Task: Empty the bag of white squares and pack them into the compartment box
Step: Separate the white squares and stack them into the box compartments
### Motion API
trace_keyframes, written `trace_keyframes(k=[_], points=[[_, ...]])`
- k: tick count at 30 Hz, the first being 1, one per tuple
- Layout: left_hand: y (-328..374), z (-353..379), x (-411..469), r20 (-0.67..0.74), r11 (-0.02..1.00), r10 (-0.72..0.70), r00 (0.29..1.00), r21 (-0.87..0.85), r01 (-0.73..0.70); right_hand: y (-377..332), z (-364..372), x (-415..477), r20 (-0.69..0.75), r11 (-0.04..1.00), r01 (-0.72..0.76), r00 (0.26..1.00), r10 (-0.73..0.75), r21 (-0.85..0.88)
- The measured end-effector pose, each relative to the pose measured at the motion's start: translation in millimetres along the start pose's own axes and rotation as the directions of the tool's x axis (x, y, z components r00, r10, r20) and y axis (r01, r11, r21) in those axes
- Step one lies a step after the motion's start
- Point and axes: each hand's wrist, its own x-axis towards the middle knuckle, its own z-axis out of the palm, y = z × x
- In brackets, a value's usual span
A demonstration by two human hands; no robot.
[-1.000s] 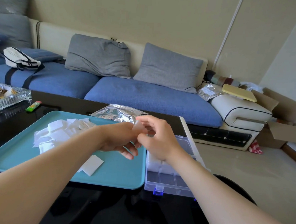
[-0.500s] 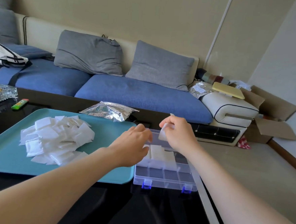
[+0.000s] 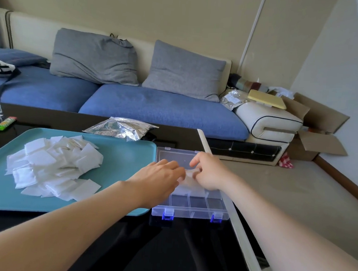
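My right hand [image 3: 209, 173] pinches a white square [image 3: 189, 176] over the compartment box [image 3: 189, 215], centre-right; my left hand [image 3: 160, 176] touches it. Risk: pressed unevenly, it may jam on a divider [image 3: 188, 201]. The pile [image 3: 53, 169] lies at left.

squares [image 3: 53, 166] on tray [image 3: 121, 152], box [image 3: 190, 208] just right, bag [image 3: 121, 128] behind

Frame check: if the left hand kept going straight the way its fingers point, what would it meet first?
Most likely the white square that the right hand pinches over the compartment box. The left hand points straight at it, fingertips very close. Depth is unclear, so they may be touching.
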Motion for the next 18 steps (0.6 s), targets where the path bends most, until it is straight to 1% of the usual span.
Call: trace_keyframes(k=[8, 13, 18], points=[[-3, 3, 1, 0.033, 1.0, 0.016, 0.999, 0.001, -0.016, 3, 0, 0, -0.101, 0.996, 0.037, 0.994, -0.045, -0.083], [-4, -1, -1, 0.071, 0.999, 0.03, 0.997, 0.021, -0.031, -2, 1, -2, -0.129, 0.962, 0.011, 0.99, -0.048, -0.273], [-7, -10, -5, 0.116, 0.999, 0.025, 0.993, -0.026, -0.022, -8, 3, 0, -0.107, 0.96, -0.008, 0.994, -0.023, -0.28]])
